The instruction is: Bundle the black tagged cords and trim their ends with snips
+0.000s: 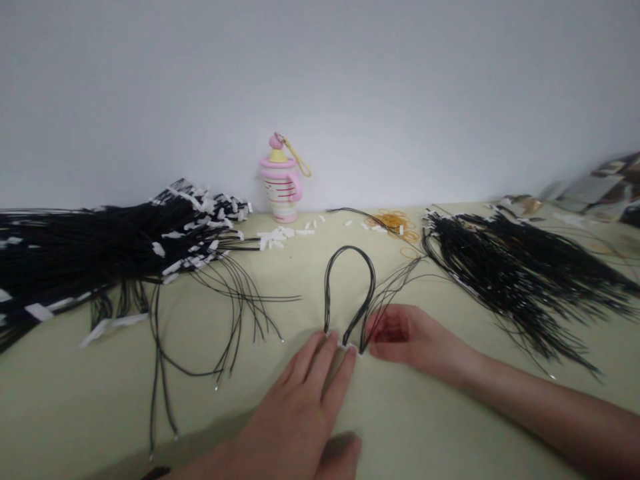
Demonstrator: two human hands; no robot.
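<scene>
1. The left hand (295,407) lies flat at 6 o'clock, its fingers (320,363) spread and released, tips touching the white-tipped ends of the looped black cords (350,280).
2. The right hand (415,337) rests at 4 o'clock, its fingers (385,327) curled beside the strands; any grip cannot be told.
3. The loop rises toward 12 o'clock on the desk (450,427).
4. White-tabbed black cord bundles (115,243) lie at 10 o'clock, another bundle (515,280) at 2 o'clock, rubber bands (393,223) near 1 o'clock, and a pink cup-shaped ornament (281,180) at 12 o'clock.

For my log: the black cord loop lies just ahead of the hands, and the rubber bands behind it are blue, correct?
Not quite: the head view shows the rubber bands are yellow, not blue. The black cord loop does lie just ahead of the left hand and right hand.
</scene>
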